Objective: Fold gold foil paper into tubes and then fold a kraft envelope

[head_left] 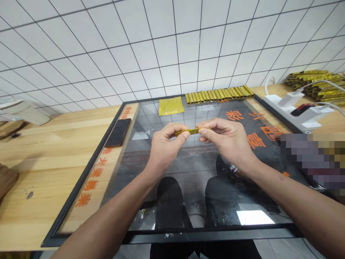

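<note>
A narrow gold foil strip (190,131) is pinched between the fingertips of my left hand (165,149) and my right hand (229,142), one hand at each end. Both hands hover above a black-framed glass panel (172,212). At its far edge lies a row of several rolled gold foil tubes (219,95). To their left is a flat yellow-gold foil packet (168,106). A larger heap of gold rolls (315,84) rests farther right on the wooden table.
A black smartphone (118,132) lies face up on the panel's left border. A white power strip (287,108) with chargers and cables sits at the right. The light wooden table (54,169) surrounds the panel, and a pixelated patch hides the right side.
</note>
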Demonstrator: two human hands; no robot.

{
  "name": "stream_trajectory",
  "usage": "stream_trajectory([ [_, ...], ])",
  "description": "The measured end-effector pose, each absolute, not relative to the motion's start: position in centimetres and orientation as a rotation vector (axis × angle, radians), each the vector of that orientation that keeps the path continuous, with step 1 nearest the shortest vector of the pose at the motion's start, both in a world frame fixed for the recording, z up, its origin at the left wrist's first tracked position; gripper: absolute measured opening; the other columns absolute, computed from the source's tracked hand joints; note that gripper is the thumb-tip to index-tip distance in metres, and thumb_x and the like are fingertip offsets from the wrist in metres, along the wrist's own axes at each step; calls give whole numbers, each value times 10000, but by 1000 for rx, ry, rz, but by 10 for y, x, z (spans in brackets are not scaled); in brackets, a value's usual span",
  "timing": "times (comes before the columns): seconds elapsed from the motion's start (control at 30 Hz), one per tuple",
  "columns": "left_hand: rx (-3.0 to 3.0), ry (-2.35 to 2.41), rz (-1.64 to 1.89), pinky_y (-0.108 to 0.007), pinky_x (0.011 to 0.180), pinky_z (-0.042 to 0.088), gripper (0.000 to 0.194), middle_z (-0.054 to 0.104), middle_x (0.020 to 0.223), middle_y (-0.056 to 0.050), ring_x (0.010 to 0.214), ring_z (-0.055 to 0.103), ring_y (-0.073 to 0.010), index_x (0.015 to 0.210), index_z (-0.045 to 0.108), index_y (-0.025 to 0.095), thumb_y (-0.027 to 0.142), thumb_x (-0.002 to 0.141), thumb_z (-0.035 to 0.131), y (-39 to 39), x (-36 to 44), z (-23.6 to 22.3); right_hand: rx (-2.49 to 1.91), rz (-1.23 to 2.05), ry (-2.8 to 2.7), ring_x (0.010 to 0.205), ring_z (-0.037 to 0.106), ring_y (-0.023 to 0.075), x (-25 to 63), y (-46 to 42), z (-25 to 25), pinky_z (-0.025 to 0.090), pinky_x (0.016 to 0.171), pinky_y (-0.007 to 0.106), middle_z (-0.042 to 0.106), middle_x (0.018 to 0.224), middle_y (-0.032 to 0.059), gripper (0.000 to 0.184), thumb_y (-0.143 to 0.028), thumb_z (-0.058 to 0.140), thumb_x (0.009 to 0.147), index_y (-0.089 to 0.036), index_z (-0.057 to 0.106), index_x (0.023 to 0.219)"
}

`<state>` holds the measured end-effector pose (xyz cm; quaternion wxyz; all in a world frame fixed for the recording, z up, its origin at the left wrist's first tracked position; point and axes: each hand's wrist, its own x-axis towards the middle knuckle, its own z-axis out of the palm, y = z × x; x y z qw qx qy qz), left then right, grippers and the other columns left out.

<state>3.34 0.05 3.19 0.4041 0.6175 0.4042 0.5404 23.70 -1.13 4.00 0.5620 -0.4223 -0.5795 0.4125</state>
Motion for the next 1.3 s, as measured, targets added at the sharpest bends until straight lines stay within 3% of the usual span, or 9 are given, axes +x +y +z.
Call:
stream_trajectory([
  [0.17,1618,1028,1379,-378,943,561,54,797,1007,-40,980,713,-220,860,832,242,244,898,794,-1,34,34,-1044,957,-1480,718,735,180,237,-10,36,587,643,312,832,953,59,244,-437,864,909,-214,841,1007],
  [0.43,1744,1046,1362,-380,905,560,92,816,950,-40,939,733,-228,813,821,248,221,892,784,-5,37,37,-1014,1004,-1508,689,718,173,234,-11,38,593,643,312,789,860,39,290,-489,857,896,-204,804,890],
  [0.6,1656,1081,1352,-366,869,549,97,798,927,-40,895,696,-222,821,814,236,289,898,785,-2,34,34,-1050,989,-1471,695,739,186,235,-9,35,567,600,294,773,807,23,272,-438,867,888,-207,790,1008],
  [0.8,1606,1098,1332,-340,836,517,104,780,903,-31,865,664,-203,817,807,226,295,892,788,-1,34,35,-1021,963,-1429,652,695,163,239,-9,39,545,619,294,735,749,12,249,-424,883,872,-205,768,839],
  [1.07,1665,1090,1337,-355,851,541,99,784,899,-33,872,683,-213,800,805,230,266,888,780,-4,36,35,-1054,986,-1576,732,678,177,242,-4,36,525,657,310,751,827,19,215,-423,826,928,-215,771,941],
  [1.2,1624,1113,1343,-350,863,555,36,788,933,-28,887,692,-206,899,810,233,258,883,791,-5,38,34,-1015,965,-1527,736,693,188,242,-4,35,548,682,331,775,849,36,222,-434,844,919,-218,793,915],
  [1.3,1501,1072,1404,-331,909,562,166,795,1030,-33,949,716,-193,1006,788,227,231,843,822,-3,39,33,-1031,892,-1495,706,687,182,244,-4,35,537,663,328,773,829,34,194,-411,853,918,-225,800,919],
])
